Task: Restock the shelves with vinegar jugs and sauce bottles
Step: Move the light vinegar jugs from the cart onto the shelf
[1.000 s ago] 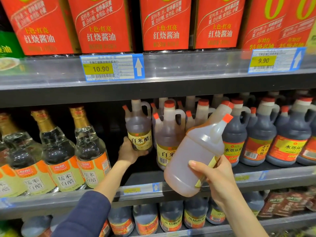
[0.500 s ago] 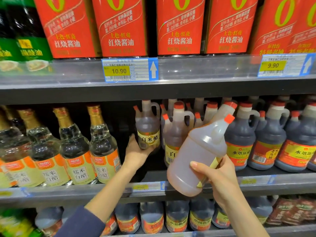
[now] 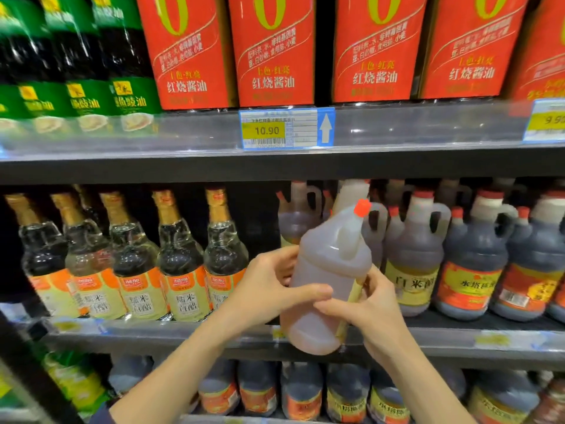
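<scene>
Both hands hold one vinegar jug [image 3: 325, 280] in the air just in front of the middle shelf [image 3: 183, 333], its base level with the shelf's front edge. The jug is pale and cloudy with amber liquid, leans slightly with its top to the right, and has an orange cap [image 3: 362, 207] on its spout. Only a thin yellow strip of its label shows along its right side. The left hand [image 3: 269, 286] grips the jug's left side, with the thumb laid across the front and the other fingers curled round the far side, close together. The right hand [image 3: 376, 313] grips the right side lower down, its thumb pressed on the front just below the left thumb and its fingers wrapped round the label strip. Behind the held jug, on the middle shelf, stand more pale jugs [image 3: 412, 261] with yellow labels. To their right stand dark jugs [image 3: 470, 270] with red and yellow labels. On the left of the same shelf stands a row of clear glass bottles [image 3: 180, 264] with gold necks and orange and cream labels. The top shelf carries red-labelled bottles [image 3: 272, 50] and, on the left, green-labelled bottles [image 3: 85, 71]. A price tag [image 3: 286, 128] reading 10.90 sits on the top shelf's front strip. More jugs [image 3: 302, 390] line the bottom shelf.
</scene>
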A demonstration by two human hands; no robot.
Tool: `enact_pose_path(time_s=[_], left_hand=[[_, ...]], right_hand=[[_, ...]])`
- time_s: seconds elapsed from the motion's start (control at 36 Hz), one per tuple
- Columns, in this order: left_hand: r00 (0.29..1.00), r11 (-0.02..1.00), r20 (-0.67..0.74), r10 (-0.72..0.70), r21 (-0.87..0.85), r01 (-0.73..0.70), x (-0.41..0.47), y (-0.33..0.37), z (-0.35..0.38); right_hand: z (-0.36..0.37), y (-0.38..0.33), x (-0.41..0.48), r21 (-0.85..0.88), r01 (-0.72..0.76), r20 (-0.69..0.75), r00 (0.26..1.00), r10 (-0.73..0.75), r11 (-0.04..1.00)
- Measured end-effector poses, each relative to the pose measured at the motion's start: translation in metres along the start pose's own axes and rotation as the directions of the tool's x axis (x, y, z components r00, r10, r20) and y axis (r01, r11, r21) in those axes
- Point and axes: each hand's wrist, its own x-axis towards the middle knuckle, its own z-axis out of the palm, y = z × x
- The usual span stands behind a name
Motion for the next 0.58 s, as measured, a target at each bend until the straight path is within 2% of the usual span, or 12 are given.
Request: enact_pose_path(time_s=[0.11, 0.25, 0.39, 0.58], left_hand=[[0.999, 1.0, -0.037, -0.017, -0.006, 0.017, 0.002, -0.009, -0.009], [0.998, 0.998, -0.055, -0.003, 0.064, 0.007, 0.007, -0.015, -0.018], [0.998, 0.995, -0.067, 0.0, 0.102, 0.007, 0.011, -0.03, -0.017], [0.998, 0.989, -0.06, -0.032, 0.14, 0.04, 0.009, -0.064, -0.008]], right_hand=[[0.005, 0.001, 0.01, -0.074, 0.015, 0.042, 0.999, -0.012, 0.997], [0.006, 0.005, 0.027, -0.209, 0.065, 0.061, 0.997, -0.053, 0.976], [0.004, 0.007, 0.043, -0.393, 0.118, 0.084, 0.992, -0.092, 0.912], [0.006, 0.02, 0.048, -0.534, 0.149, 0.127, 0.987, -0.095, 0.832]])
